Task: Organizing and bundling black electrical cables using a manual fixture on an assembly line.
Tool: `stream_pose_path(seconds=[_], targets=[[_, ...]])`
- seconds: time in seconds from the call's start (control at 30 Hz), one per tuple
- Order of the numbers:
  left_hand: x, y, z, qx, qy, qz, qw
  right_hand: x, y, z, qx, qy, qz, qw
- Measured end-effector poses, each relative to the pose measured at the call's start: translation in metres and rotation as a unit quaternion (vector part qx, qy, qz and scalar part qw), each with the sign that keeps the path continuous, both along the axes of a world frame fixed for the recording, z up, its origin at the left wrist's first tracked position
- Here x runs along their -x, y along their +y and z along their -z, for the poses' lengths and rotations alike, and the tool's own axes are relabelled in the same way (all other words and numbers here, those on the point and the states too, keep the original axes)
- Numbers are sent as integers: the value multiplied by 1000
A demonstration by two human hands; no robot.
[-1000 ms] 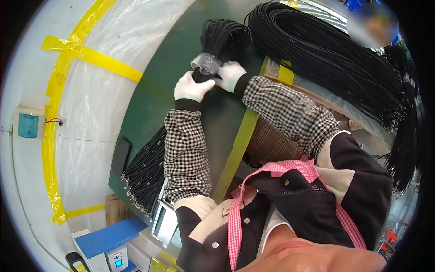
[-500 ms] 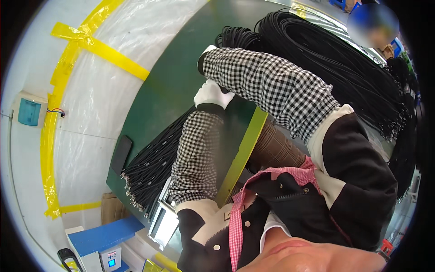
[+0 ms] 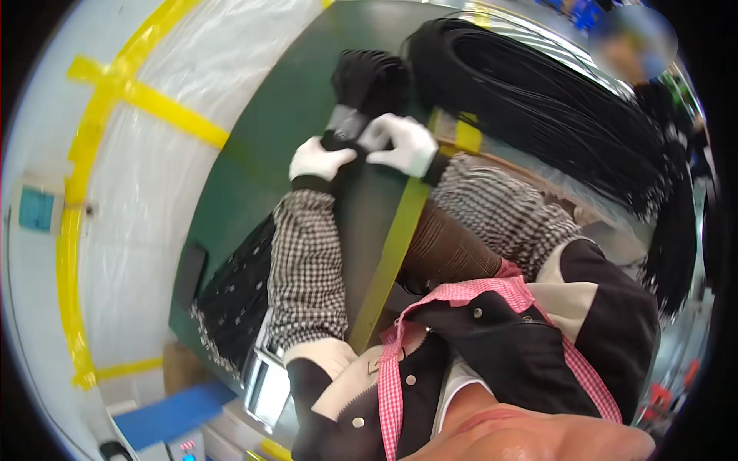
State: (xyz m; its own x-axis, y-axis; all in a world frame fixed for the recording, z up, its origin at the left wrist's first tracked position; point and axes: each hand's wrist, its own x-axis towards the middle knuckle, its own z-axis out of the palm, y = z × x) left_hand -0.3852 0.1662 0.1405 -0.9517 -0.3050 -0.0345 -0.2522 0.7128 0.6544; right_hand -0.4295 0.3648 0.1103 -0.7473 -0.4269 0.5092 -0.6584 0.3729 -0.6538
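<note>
A bundle of black cables [image 3: 373, 77] lies on the green table [image 3: 261, 131], its looped end at the far side. A greyish band [image 3: 347, 121] crosses it just short of the loops. My left hand [image 3: 317, 160], in a white glove, grips the bundle from the left with its thumb laid over it. From the right, my white-gloved right hand [image 3: 407, 144] is at the same stretch of the bundle, fingers and thumb curved toward it. Its fingertips are blurred, so whether they hold anything is unclear. The cables' loose ends [image 3: 231, 307] with small metal tips fan out near my left forearm.
A large coil of black cables [image 3: 523, 92] fills the far right. A dark flat object [image 3: 189, 275] lies at the table's left edge. The table's yellow edge [image 3: 392, 261] runs close to my body. A bright lamp-like panel [image 3: 269, 396] stands near left.
My right hand has come back from the far end of the bundle to beside my left hand. The bundle's looped end and band now show. The whole view has shifted slightly.
</note>
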Motion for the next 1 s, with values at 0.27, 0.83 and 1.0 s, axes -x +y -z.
stream_pose_path(seconds=[0.27,0.83,1.0], targets=[[-14,-15,2,51,59,-26,997,11,-53,16,-135,-33,74,987],[-17,48,3,274,-26,-54,960,39,-41,-86,-233,96,-11,968],[-12,60,7,310,-72,-38,947,59,-58,-78,-236,160,17,958]])
